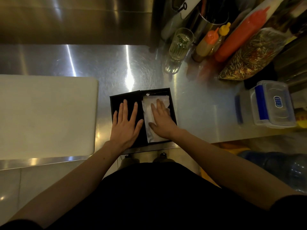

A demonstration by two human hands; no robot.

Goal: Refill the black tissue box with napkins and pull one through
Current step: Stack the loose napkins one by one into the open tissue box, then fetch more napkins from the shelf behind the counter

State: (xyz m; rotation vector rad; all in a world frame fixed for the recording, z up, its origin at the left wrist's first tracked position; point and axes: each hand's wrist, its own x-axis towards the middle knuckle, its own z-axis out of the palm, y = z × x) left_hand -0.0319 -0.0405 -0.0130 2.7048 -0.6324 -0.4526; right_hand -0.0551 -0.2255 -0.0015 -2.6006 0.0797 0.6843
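1. A stainless steel counter (pixel 103 63) is seen filling the scene, with strong light glare near its centre
2. A large white cutting board (pixel 46 117) is laid flat on the left side of the counter, its right edge just beside the box
3. The black tissue box (pixel 172 103) is found lying open at the near edge of the counter, centre of view; its black lid (pixel 114 100) is folded flat to the left, touching the tray along the shared edge
4. A clear lidded container with blue clips (pixel 272 103) is placed well apart to the right
5. A red squeeze bottle (pixel 240 35) and a bag of mixed dried contents (pixel 254 53) are noted at the far right
6. A ribbed drinking glass (pixel 181 44) stands upright at the far side, right of centre
7. A stack of white napkins (pixel 149 112) is seated inside the right-hand tray of the box, its top sheet crumpled
8. The left hand (pixel 126 125) is pressed palm down on the lid, fingers spread apart and extended, nothing grasped
9. The right hand (pixel 161 118) is laid flat on the napkins, fingers extended and close together, nothing pinched
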